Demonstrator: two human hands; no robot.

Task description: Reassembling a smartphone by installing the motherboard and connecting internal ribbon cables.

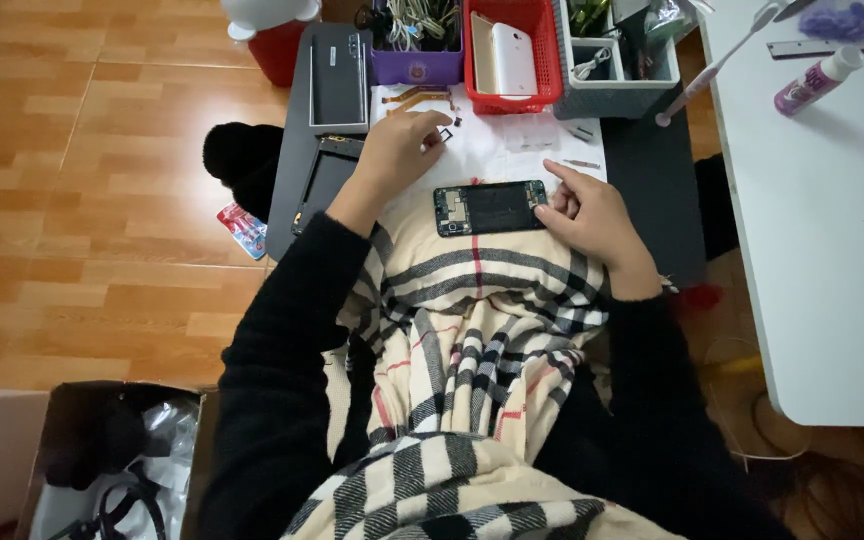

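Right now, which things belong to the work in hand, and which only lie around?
In use:
opened phone under right hand
small part at left hand

Lying about:
red basket
purple basket
glue bottle

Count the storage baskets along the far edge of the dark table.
3: a purple basket on the left, a red basket in the middle and a grey basket on the right. Others may lie beyond the picture's top edge.
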